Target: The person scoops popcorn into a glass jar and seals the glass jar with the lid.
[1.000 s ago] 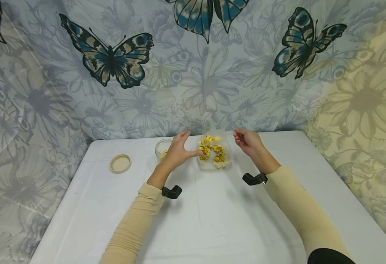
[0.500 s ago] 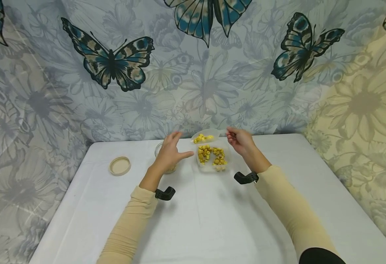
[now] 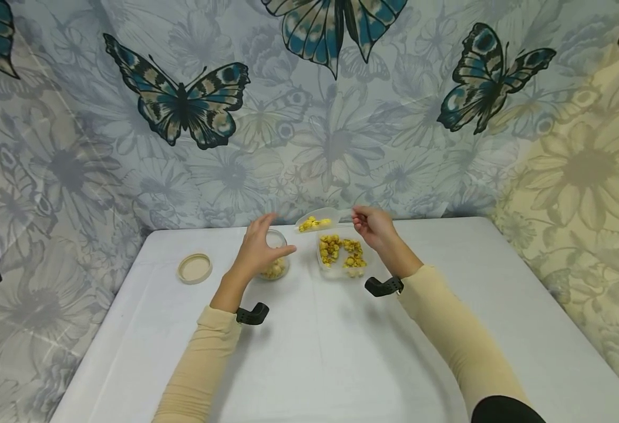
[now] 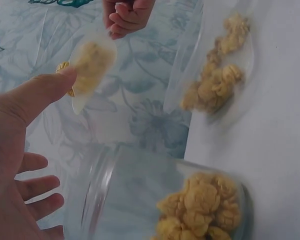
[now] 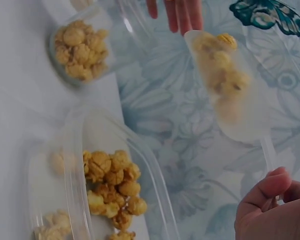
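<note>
White tabletop (image 3: 309, 352); right hand (image 3: 375, 228) pinches loaded scoop (image 3: 326, 215), long axis running left toward jar (image 3: 276, 239), nearer the spread, empty left hand (image 3: 256, 249).

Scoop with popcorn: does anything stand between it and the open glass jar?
No object shows between the scoop, held in the right hand, and the glass jar. Only the left hand might crowd the path: in the head view it covers part of the jar, its thumb extended on the scoop's side. The clearance is hard to judge.

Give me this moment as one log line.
right hand: holds scoop with popcorn; left hand: holds nothing, near jar; jar: open, popcorn inside; tub: popcorn inside
</note>
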Tool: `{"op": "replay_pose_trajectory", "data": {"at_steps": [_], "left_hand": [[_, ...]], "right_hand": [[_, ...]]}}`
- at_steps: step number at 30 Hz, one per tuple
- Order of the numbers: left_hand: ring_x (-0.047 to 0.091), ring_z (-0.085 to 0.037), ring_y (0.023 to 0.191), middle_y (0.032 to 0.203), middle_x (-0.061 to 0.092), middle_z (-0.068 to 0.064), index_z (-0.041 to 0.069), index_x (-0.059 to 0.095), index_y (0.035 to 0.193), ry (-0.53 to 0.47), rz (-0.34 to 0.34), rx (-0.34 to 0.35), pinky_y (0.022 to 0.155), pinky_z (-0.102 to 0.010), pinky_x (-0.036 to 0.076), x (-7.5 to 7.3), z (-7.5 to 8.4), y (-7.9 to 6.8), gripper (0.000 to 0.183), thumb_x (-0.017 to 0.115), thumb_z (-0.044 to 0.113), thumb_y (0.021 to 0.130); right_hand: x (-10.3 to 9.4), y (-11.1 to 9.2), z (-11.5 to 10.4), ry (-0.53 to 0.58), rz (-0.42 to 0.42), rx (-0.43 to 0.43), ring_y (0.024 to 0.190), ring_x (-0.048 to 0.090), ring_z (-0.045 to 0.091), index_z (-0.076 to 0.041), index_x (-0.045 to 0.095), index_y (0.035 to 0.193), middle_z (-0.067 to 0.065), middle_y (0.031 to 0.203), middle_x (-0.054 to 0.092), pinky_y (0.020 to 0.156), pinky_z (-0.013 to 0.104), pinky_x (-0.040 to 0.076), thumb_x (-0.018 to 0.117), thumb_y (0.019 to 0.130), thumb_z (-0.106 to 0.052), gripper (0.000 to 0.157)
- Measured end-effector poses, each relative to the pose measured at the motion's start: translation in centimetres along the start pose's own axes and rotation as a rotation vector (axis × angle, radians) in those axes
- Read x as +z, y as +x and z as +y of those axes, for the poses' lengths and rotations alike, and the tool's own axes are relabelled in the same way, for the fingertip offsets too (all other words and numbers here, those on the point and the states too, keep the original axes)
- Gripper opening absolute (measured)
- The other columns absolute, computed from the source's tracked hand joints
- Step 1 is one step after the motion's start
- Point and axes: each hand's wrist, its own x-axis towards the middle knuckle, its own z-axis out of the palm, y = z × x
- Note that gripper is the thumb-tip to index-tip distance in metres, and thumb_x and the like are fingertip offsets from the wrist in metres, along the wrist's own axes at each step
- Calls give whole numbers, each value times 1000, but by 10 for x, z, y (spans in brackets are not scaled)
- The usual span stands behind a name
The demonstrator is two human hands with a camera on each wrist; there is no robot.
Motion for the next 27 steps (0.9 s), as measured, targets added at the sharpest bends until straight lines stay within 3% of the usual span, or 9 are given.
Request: {"op": "replay_pose_trajectory", "data": {"at_steps": [9,14,20,27], "left_hand": [[21,-37,147,161,22,-11,17,26,155,-1,7,-29,114,-62,28,-3,-15,-4,100,76,54,77],[21,-38,147,161,21,-12,15,25,155,-27,-1,-57,114,-62,27,-5,-24,-6,101,77,53,77],[23,-38,146,159,23,-16,14,26,154,-71,-13,-112,114,-63,28,-7,-34,-8,105,79,55,74],[27,-39,144,155,29,-21,7,25,154,-58,-40,-137,115,-60,28,-2,-45,-9,107,81,50,73]], "right_hand": [[9,4,11,-23,5,7,53,54,7,-4,58,96,2,63,61,46,14,45,50,101,-9,10],[13,6,16,-52,37,17,53,54,7,-2,56,103,2,64,62,47,14,46,52,100,-10,9],[16,8,20,-71,35,8,53,55,5,2,54,116,0,64,62,48,13,46,51,100,-9,20],[19,8,22,-102,46,12,55,56,6,-4,60,102,1,67,64,50,13,47,53,100,-10,10]]}}
